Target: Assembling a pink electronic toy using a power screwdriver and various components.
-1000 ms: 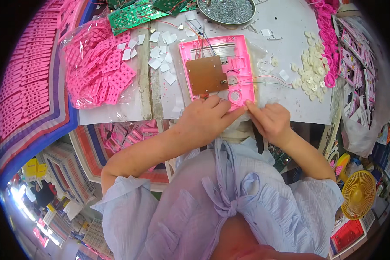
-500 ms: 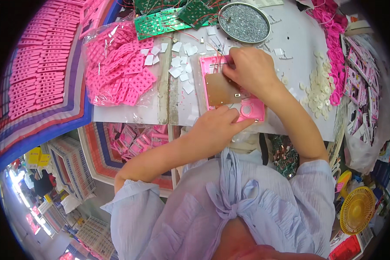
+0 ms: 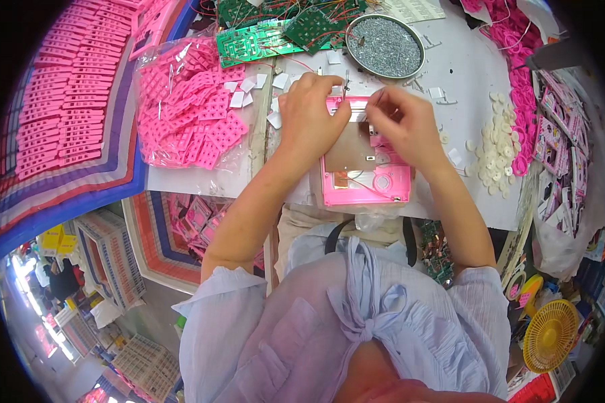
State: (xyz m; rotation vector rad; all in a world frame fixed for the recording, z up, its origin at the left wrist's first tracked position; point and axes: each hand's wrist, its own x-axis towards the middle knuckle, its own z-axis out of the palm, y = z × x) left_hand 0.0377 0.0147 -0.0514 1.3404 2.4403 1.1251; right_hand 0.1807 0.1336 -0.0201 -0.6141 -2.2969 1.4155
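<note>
A pink plastic case (image 3: 366, 196) lies at the table's front edge, with a brown circuit board (image 3: 349, 151) set in it. My left hand (image 3: 312, 121) rests at the case's far left corner, its thumb and index finger curled beside a thin wire end with a small metal part (image 3: 346, 86). Over the far right part of the case, my right hand (image 3: 407, 127) is closed in a pinch. Whatever is between its fingertips is too small to name. A thin wire crosses the near part of the case, below the board.
A round tin of small metal screws (image 3: 386, 47) stands beyond the case, beside green circuit boards (image 3: 255, 46). Bagged pink button pads (image 3: 195, 107) lie left. White discs (image 3: 497, 144) and pink cords (image 3: 521, 101) are on the right. White square pieces (image 3: 237, 99) lie scattered.
My left hand has moved from the case's near edge to its far left corner. The right hand has shifted slightly right and nearer, still pinching. The board now sits tilted differently, uncovering more of the case's near part.
</note>
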